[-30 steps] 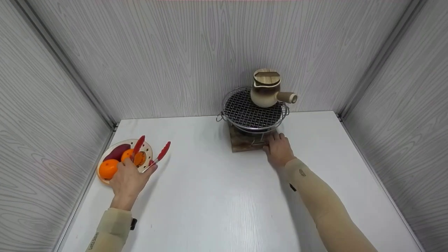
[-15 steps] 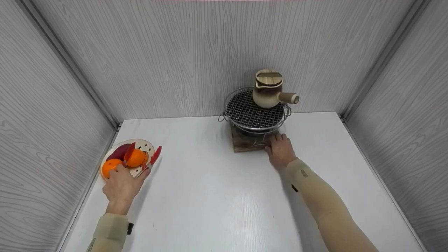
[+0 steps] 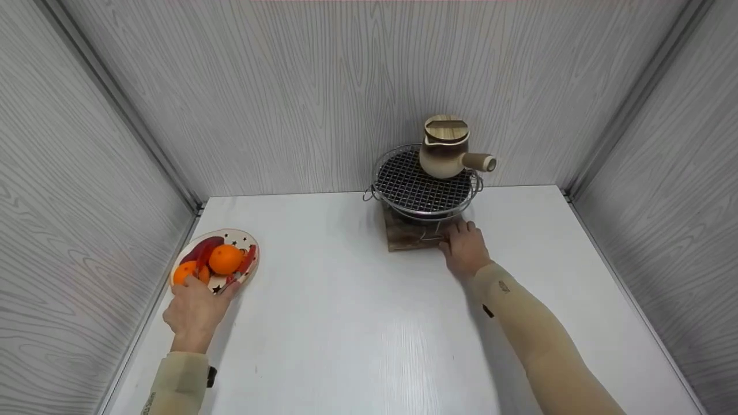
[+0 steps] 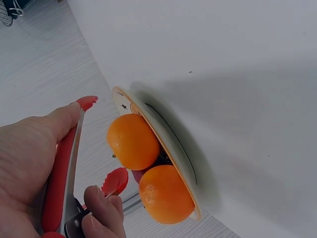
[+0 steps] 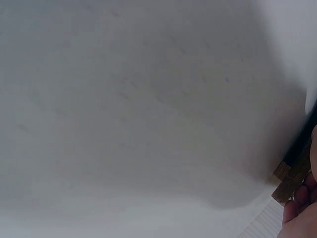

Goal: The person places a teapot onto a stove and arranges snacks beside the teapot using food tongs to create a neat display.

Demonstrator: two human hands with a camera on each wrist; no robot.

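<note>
My left hand (image 3: 193, 311) holds red-tipped metal tongs (image 4: 62, 183) by their handles, arms spread apart. In the head view the tongs' red tips lie on both sides of an orange (image 3: 225, 259) on a cream plate (image 3: 247, 237) with dark stars. A second orange (image 3: 183, 271) sits nearer my left fingers. Behind them lies a dark red sweet potato (image 3: 202, 246). My right hand (image 3: 464, 251) grips the front right corner of a wooden base (image 3: 403, 236) beneath a round grill, with its fingers curled at the wood's edge in the right wrist view.
On the round wire grill (image 3: 418, 190) stands a small brown and cream pot (image 3: 443, 158), with a wooden lid and a side handle pointing right. Grey wood-grain panels (image 3: 288, 104) enclose the white table (image 3: 340, 300) at the back and sides.
My left hand has drawn slightly back and lowered the tongs, bringing their spread tips from above the plate down around the orange. My right hand stays at the wooden base.
</note>
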